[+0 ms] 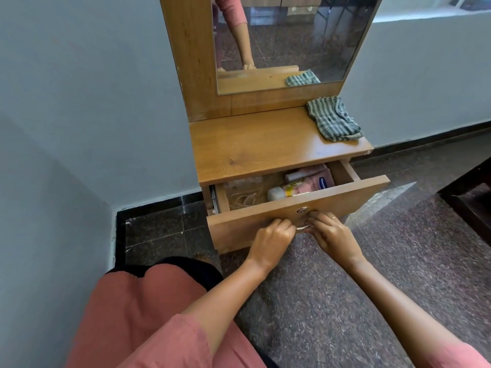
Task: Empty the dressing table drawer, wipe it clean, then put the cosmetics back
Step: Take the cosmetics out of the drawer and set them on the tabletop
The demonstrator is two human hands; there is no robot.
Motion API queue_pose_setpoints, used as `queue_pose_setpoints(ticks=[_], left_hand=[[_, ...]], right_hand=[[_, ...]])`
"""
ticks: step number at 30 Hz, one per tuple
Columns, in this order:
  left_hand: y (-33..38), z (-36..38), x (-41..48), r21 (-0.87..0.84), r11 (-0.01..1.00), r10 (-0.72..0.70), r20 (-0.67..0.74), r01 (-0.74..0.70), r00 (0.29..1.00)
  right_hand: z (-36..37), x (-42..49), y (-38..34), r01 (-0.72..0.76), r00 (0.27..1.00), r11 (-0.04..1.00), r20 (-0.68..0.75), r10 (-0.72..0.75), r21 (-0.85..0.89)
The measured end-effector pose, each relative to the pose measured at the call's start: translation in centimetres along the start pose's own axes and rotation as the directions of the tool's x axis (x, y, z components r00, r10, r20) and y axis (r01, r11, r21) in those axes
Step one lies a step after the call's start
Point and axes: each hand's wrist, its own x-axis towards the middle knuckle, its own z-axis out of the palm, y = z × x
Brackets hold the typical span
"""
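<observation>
A person crouched on the floor works at the drawer [255,221] of a dressing table, both hands on its front. The left hand [271,236] and right hand [332,235] meet at the small pale handle [302,228], fingers [316,217] of each curled tight around it, with only a sliver of the handle showing between them.

The drawer stands partly out from under the tabletop [260,139], its back half hidden beneath it. The cosmetics [305,183] lie inside, bunched toward the right: a pale bottle on its side at the front, pink tubes or packs behind it. The left part of the drawer floor looks bare.

A striped cloth [333,119] waits crumpled on the tabletop's right rear corner, below the mirror [292,35].

The job appears to be at its very start: opening the drawer, with nothing yet emptied. The next move likely calls for a steady, level pull to bring the drawer fully out, then a hand freed to lift the cosmetics onto the tabletop.
</observation>
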Motion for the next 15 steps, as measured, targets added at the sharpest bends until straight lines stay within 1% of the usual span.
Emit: queue_pose_setpoints(ticks=[5,8,15], left_hand=[[1.9,-0.2,-1.9,0.005,0.999,0.049,-0.006,-0.049,0.999],[3.0,-0.3,-3.1,0.011,0.997,0.072,0.001,-0.072,0.997],[5.0,-0.8,-5.4,-0.036,0.992,0.124,0.005,-0.123,0.992]], right_hand=[[-0.7,-2.7,-0.4,-0.017,0.999,1.0,0.038,0.017,0.009],[-1.0,-4.6,-0.6,-0.003,1.0,1.0,-0.006,0.003,-0.003],[-2.1,-7.6,-1.9,-0.026,0.999,0.999,-0.022,0.026,0.031]])
